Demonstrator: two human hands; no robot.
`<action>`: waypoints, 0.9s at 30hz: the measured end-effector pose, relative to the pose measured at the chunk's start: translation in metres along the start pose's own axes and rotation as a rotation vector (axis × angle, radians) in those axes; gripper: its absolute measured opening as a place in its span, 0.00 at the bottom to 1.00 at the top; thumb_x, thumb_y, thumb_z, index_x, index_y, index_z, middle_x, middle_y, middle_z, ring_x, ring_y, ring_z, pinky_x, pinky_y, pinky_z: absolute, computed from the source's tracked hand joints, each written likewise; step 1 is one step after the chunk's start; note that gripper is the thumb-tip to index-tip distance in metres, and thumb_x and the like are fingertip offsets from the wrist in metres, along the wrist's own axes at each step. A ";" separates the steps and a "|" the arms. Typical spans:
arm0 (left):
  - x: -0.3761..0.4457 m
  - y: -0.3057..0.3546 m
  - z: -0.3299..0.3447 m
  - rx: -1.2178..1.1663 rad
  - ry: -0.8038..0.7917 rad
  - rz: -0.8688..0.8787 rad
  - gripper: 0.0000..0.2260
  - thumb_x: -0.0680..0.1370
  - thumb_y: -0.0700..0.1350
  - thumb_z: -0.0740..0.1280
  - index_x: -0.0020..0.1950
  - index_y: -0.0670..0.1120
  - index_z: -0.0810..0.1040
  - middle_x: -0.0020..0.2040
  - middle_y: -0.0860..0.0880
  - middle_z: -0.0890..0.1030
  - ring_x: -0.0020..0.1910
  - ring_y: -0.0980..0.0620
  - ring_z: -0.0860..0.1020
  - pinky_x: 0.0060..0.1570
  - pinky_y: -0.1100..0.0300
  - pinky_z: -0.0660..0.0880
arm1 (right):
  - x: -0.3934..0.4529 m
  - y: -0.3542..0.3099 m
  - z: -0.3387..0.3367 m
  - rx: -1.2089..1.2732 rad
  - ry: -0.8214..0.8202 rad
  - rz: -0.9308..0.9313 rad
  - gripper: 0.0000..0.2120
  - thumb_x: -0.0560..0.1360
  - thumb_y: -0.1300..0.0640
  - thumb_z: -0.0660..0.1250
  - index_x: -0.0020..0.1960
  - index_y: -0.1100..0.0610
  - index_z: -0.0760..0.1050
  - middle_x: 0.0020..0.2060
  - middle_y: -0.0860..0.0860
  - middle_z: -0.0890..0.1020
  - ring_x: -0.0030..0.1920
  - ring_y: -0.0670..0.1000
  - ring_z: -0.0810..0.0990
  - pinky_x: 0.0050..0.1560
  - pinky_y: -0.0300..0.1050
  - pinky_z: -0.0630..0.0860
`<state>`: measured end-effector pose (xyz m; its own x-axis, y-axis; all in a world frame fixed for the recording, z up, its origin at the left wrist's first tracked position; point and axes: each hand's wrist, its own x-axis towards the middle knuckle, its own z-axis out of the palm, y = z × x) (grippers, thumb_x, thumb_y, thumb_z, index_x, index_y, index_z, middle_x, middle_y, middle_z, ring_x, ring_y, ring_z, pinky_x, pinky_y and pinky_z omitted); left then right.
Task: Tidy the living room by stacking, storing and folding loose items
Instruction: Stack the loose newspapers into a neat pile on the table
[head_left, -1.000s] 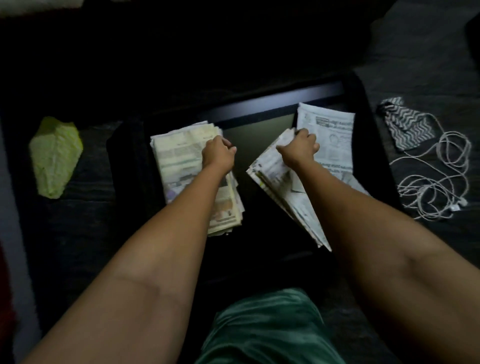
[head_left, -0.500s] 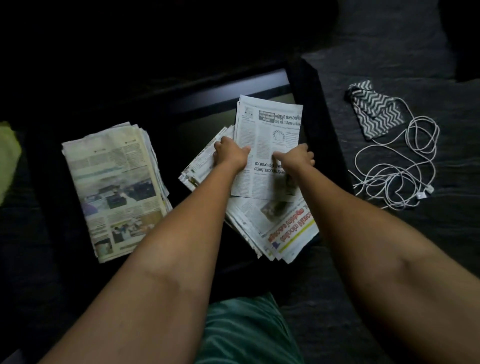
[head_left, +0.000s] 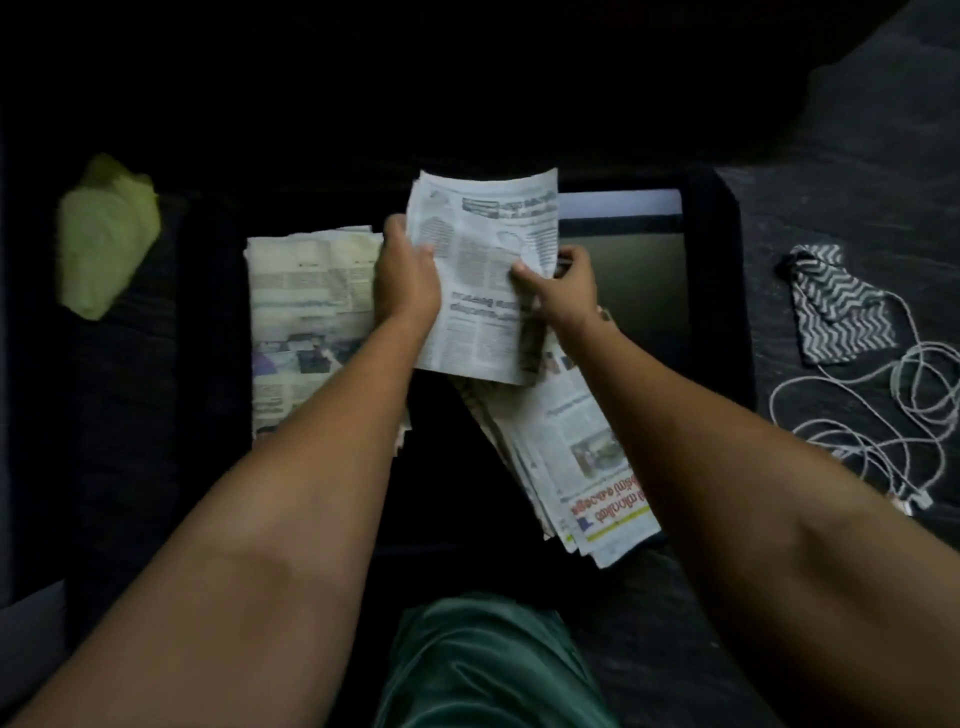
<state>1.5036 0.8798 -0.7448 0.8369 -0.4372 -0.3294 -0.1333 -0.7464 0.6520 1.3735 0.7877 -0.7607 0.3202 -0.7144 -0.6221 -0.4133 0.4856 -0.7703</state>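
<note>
The scene is dimly lit; the upper part is lost in black shadow, and fine print is softly blurred.

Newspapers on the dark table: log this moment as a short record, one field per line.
held paper: folded newspaper, lifted
left hand: grips its left edge
right hand: pinches its right edge
left stack: squared, flat on table
right pile: skewed, fanned
off table, right: zigzag cloth, white cable
off table, left: green cloth

both arms outstretched, left hand (head_left: 406, 283), right hand (head_left: 560, 288) pinching
</note>
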 end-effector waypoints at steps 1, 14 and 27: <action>0.007 -0.018 -0.018 -0.010 0.018 -0.018 0.13 0.82 0.42 0.58 0.66 0.45 0.67 0.61 0.44 0.77 0.57 0.44 0.76 0.50 0.54 0.72 | -0.004 -0.001 0.021 0.003 -0.030 -0.017 0.20 0.72 0.60 0.73 0.57 0.58 0.66 0.51 0.53 0.77 0.51 0.52 0.78 0.52 0.47 0.78; 0.015 -0.169 -0.110 0.129 0.022 -0.204 0.20 0.78 0.35 0.63 0.70 0.46 0.69 0.65 0.41 0.71 0.62 0.43 0.73 0.60 0.53 0.70 | -0.028 0.048 0.162 -0.489 -0.109 0.025 0.10 0.71 0.58 0.72 0.46 0.55 0.72 0.48 0.53 0.81 0.45 0.52 0.80 0.46 0.45 0.79; 0.011 -0.145 -0.079 0.520 0.236 -0.181 0.27 0.71 0.36 0.68 0.68 0.48 0.64 0.67 0.44 0.65 0.65 0.42 0.65 0.59 0.47 0.65 | -0.026 0.043 0.142 -0.804 -0.012 -0.244 0.16 0.72 0.49 0.71 0.53 0.56 0.70 0.47 0.49 0.76 0.43 0.49 0.75 0.37 0.42 0.68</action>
<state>1.5738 1.0228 -0.7889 0.9579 -0.2017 -0.2045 -0.1704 -0.9722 0.1606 1.4689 0.8988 -0.7981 0.4868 -0.7451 -0.4559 -0.8115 -0.1925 -0.5518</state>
